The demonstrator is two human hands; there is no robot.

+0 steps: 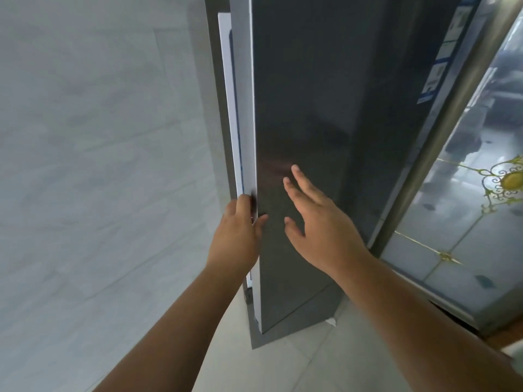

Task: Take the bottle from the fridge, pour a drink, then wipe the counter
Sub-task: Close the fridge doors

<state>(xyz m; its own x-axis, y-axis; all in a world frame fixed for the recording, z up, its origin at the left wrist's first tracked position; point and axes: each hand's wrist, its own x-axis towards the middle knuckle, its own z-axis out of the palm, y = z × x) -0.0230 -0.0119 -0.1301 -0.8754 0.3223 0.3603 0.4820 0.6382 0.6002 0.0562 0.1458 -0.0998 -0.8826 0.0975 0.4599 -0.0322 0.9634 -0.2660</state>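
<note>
Door: dark grey fridge door [300, 108] stands ajar, white seal showing along its left edge.
L hand: left hand [236, 233] grips that edge, fingers curled behind, thumb on front.
R hand: right hand [319, 222] spread, fingers straight, at the door's face; contact can't tell.
Bottle: not visible.
Right: glass door [467, 222] w/ gold pattern.

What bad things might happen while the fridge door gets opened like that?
The left hand grips the fridge door right at its edge, with fingers curled into the narrow gap, so they might get pinched if the door swung shut. The right hand is open and holds nothing, so it may not steady the door. The bottle is not in view yet.
</note>
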